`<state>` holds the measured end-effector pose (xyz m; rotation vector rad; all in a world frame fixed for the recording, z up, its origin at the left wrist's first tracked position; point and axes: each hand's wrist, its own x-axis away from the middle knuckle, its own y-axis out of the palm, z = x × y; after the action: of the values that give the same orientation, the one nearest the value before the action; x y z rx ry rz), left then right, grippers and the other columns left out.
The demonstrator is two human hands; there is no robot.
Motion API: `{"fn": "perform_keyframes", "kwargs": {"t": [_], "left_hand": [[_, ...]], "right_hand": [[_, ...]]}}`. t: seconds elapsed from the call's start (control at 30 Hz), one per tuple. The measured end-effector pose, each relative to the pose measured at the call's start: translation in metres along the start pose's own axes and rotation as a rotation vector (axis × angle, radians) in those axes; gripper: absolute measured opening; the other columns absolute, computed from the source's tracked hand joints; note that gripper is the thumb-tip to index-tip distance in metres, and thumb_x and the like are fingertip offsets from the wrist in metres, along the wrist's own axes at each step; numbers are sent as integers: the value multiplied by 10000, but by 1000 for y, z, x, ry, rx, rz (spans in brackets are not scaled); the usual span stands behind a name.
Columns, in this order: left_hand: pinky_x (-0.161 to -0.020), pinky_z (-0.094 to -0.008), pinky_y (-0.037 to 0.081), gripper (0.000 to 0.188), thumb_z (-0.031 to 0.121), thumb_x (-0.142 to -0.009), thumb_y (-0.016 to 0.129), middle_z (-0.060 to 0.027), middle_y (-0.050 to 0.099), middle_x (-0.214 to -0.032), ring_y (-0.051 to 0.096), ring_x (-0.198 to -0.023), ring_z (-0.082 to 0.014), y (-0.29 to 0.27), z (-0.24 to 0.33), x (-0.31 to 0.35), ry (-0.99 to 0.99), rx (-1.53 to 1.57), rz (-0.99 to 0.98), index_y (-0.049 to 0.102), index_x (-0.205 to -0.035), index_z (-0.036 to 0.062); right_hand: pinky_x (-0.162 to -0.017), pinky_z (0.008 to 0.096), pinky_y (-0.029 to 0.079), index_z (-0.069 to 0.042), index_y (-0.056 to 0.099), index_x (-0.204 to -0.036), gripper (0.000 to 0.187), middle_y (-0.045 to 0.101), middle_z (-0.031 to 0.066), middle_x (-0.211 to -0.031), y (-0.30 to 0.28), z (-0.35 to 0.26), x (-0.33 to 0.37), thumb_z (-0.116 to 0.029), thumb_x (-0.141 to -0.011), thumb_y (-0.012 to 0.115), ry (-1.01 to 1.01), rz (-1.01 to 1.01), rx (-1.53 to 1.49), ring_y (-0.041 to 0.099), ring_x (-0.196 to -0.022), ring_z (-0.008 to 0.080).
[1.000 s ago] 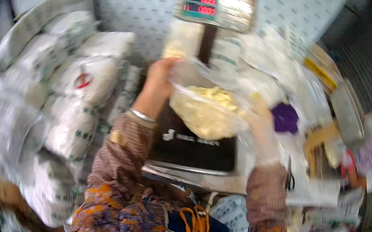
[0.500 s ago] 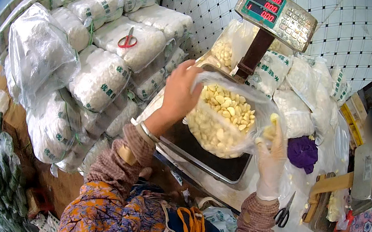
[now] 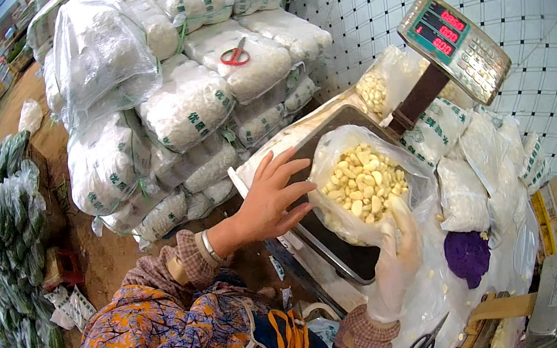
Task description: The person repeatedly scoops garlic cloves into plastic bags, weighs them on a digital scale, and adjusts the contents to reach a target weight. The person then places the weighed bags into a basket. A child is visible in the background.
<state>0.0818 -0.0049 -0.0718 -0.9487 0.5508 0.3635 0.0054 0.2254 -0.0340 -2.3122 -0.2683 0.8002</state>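
A clear plastic bag (image 3: 330,218) of peeled garlic cloves (image 3: 362,182) rests on the black pan of a scale (image 3: 353,259), its mouth open upward. To its left, my bare left hand (image 3: 272,203) is open with fingers spread, their tips close to the bag's left rim. My right hand (image 3: 390,262), in a thin whitish glove, is closed at the bag's near right rim, its fingers reaching over the edge beside the cloves. The glove partly hides what lies under the fingertips. The scale's display head (image 3: 455,47) stands on a post behind the bag.
Stacked white sacks (image 3: 182,105) rise at the left, with red-handled scissors (image 3: 235,54) on top. Black scissors (image 3: 429,340), a purple cloth (image 3: 468,259) and white packages (image 3: 462,195) lie at right. Bagged green vegetables (image 3: 12,277) cover the far-left floor.
My left hand has let go of the bag and moved down and left, fingers spreading. My right hand has moved in over the near rim. The bag's mouth has opened wider; the view has shifted.
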Motion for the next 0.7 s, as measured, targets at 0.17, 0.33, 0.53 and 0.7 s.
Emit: {"fn": "perform_keyframes", "kwargs": {"t": [0.17, 0.33, 0.53, 0.7], "left_hand": [[-1003, -540, 256, 342, 116, -736, 687, -149, 433, -1272, 352, -1240, -374, -16, -27, 21, -37, 9, 95, 577, -1060, 113], [-993, -518, 277, 227, 93, -741, 656, -166, 456, -1196, 378, -1195, -380, -41, -78, 23, -70, 16, 190, 564, -948, 77], [-1009, -502, 279, 283, 124, -749, 674, -180, 413, -1269, 317, -1248, -401, -81, -202, 43, -205, -123, 142, 569, -1006, 69], [-1004, -364, 329, 572, 370, -854, 579, -165, 438, -1284, 399, -1211, -262, -172, -380, 79, -979, 919, 653, 427, -1267, 5]], "right_hand": [[-995, 373, 337, 11, 506, -1205, 388, 503, 171, -1242, 23, -32, 0, -59, -824, 530, 38, 109, 27, 459, -1164, 304], [-997, 356, 340, 36, 465, -1238, 492, 486, 184, -1252, 46, -71, -21, -82, -774, 575, 24, 217, -202, 435, -1182, 276], [-966, 501, 379, 15, 482, -1228, 565, 473, 207, -1279, 118, -132, -30, -367, -832, 610, -27, -84, -387, 511, -1096, 401], [-878, 315, 432, 4, 580, -1080, 288, 608, 122, -1052, 229, -191, -62, -3, -795, 532, -191, -230, -305, 568, -968, 230]]}}
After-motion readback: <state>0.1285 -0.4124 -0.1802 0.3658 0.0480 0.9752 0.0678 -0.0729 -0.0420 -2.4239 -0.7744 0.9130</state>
